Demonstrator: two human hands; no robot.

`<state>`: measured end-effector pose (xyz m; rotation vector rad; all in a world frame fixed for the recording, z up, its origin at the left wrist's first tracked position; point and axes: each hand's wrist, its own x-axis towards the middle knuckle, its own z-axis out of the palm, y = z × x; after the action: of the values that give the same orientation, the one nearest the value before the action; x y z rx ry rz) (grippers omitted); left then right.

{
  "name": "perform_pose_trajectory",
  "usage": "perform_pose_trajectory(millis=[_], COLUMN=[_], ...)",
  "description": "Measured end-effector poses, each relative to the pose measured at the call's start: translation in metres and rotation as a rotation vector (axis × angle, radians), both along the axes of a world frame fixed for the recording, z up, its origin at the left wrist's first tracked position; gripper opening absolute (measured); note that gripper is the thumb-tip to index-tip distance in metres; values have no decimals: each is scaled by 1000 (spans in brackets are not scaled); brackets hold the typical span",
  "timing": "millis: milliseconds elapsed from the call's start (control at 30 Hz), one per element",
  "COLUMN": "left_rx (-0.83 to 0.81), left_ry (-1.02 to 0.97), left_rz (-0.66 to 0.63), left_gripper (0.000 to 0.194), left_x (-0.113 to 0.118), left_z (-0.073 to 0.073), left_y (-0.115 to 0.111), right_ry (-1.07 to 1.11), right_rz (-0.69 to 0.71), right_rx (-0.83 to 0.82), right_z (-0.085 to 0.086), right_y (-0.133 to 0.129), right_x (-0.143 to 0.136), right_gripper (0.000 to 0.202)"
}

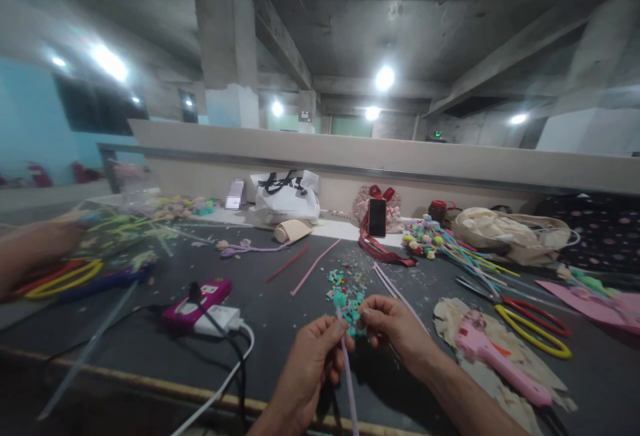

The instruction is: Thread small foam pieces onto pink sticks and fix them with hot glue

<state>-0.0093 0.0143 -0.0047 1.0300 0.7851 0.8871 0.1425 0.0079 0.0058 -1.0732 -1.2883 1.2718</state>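
Observation:
My left hand [320, 349] pinches a pale lilac stem [349, 383] just below its top, where a small teal cluster [340, 299] is attached. Close on its right, my right hand [387, 323] has thumb and forefinger pressed together beside the cluster; whatever is between them is too small to make out. Loose teal and green bits [345, 276] lie scattered on the dark tabletop [280, 349] behind and under both hands. More lilac stems [387, 283] rest on the table beyond my right hand, and a pink stem [315, 267] and a red stem [287, 263] lie to the left.
A pink glue gun [505, 366] and red-and-yellow-handled scissors [530, 329] lie at right. A magenta power strip [195, 306] with cables sits at left. A phone [377, 217] and white bag [285, 199] stand behind. Another person's blurred hand [50, 243] is at far left.

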Motion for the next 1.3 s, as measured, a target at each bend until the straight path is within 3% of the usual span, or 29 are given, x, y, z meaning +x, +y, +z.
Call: perform_pose_trajectory(millis=[333,633,800,900,1100,1300], left_rx=[0,4,-21,-51,-91,-87], left_ry=[-4,-3,-38,-86,-152,-202], left_rz=[-20,3,26,32,8,5], left_gripper=[35,31,31,31,27,22], left_x=[4,3,4,3,2,4], left_z=[-6,-2,-2,-4,-4,-6], left_y=[1,0,-1,1,0,-1], right_ry=[-109,-294,-411,-319,4,92], right_rz=[-8,-55,-147,-189,-77,-64], right_rx=[65,225,347,290,43,14], right_z=[4,2,0,2,2,2], right_y=[-6,-8,-9,-8,-6,-4], right_x=[-12,-14,-18,-17,-10,-15], right_gripper=[22,4,9,7,14,18])
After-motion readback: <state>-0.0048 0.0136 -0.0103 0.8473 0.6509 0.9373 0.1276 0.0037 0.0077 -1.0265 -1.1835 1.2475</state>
